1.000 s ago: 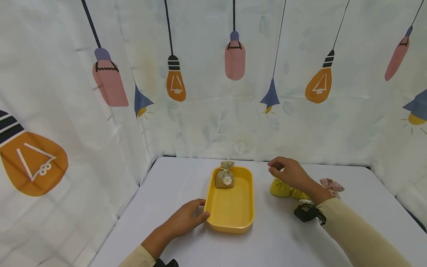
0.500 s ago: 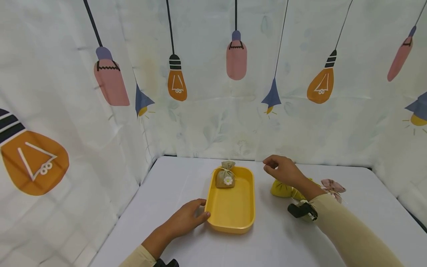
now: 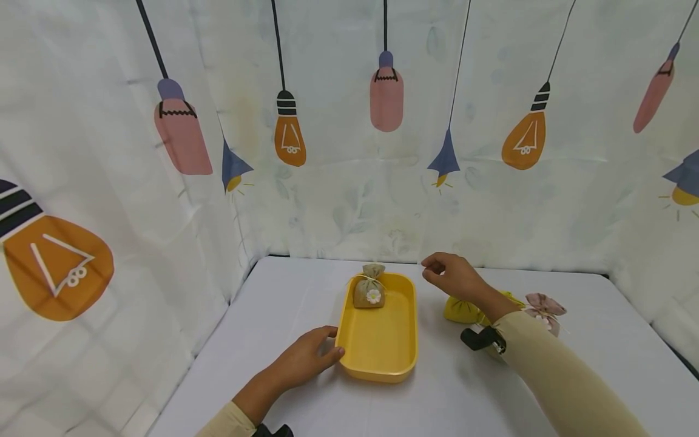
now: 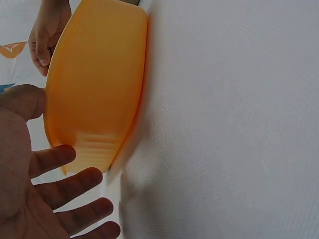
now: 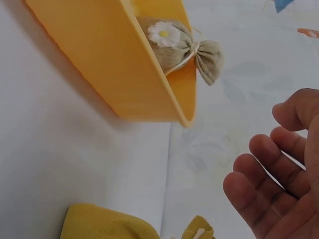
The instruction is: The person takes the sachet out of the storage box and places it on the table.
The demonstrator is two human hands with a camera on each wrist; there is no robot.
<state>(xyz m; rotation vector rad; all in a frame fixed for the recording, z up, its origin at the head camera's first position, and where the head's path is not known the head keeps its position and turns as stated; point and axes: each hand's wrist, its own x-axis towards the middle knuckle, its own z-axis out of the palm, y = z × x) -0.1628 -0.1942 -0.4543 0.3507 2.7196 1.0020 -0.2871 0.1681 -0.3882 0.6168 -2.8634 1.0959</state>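
A yellow tray (image 3: 377,340) lies on the white table. At its far left end sits a small beige pouch (image 3: 368,297), tied with string and bearing a white flower. My left hand (image 3: 308,359) touches the tray's left side with thumb and index finger; its other fingers spread loosely in the left wrist view. Between the tray and the other pouches my right hand (image 3: 455,278) hovers in the air, fingers loosely bent and nothing in them. Beneath it lies a yellow-green pouch (image 3: 461,309), partly hidden by the forearm.
A pink pouch (image 3: 545,305) lies right of the yellow-green one. Under my right wrist another pouch, mostly hidden, shows a little. A white curtain (image 3: 338,200) printed with lamps hangs behind the table (image 3: 437,400) and along its left side.
My right hand has drifted left, from above the yellow-green pouch toward the tray, uncovering more of the pouches. The left hand and the tray have stayed in place.
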